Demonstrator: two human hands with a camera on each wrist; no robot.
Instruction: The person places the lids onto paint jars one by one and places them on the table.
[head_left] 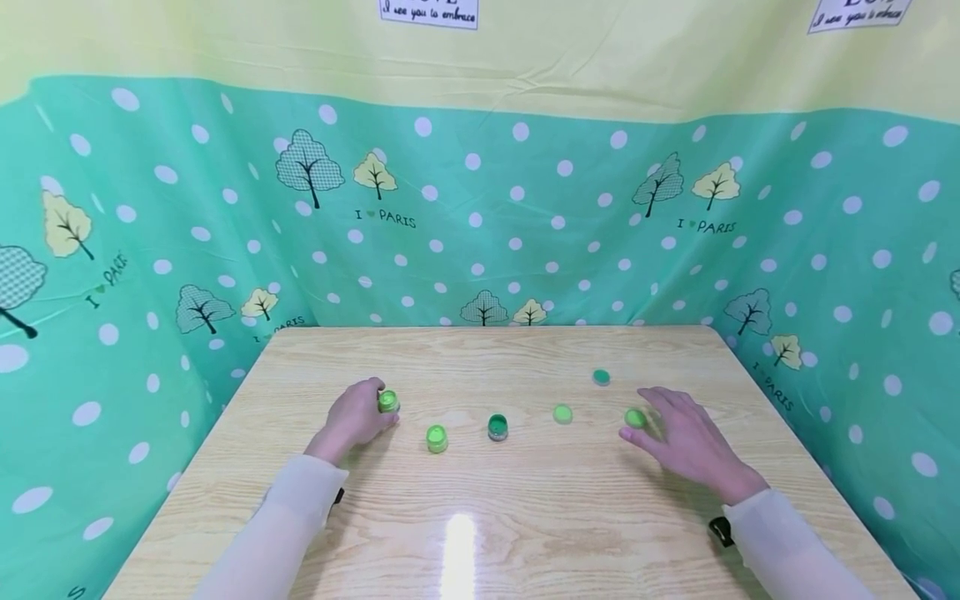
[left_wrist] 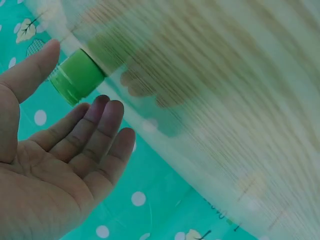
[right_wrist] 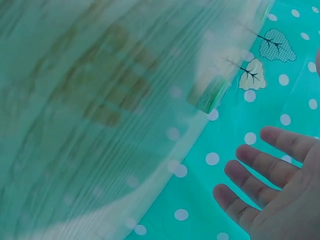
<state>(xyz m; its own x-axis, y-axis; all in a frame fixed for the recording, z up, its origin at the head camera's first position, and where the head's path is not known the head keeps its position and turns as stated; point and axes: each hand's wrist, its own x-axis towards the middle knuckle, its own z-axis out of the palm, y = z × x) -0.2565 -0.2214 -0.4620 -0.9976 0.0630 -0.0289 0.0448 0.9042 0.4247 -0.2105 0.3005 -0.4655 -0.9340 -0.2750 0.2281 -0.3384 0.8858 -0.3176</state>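
Observation:
On the left of the table, my left hand [head_left: 358,412] is spread around a small light-green jar [head_left: 387,402]. In the left wrist view that jar [left_wrist: 79,75] stands between thumb and fingers, with gaps showing at both sides. Over on the right, my right hand [head_left: 686,437] has its thumb and fingers parted on either side of a light-green lid [head_left: 635,418]. The right wrist view shows the right hand [right_wrist: 277,185] with straight, separated fingers, apart from a green lid [right_wrist: 216,95] on the table.
Between the hands stand a light-green open jar [head_left: 437,439] and a dark-green open jar [head_left: 497,427]. Another light-green lid [head_left: 562,414] and a dark-green lid [head_left: 602,377] lie nearer the right hand. A patterned curtain [head_left: 517,208] surrounds the wooden table [head_left: 570,517].

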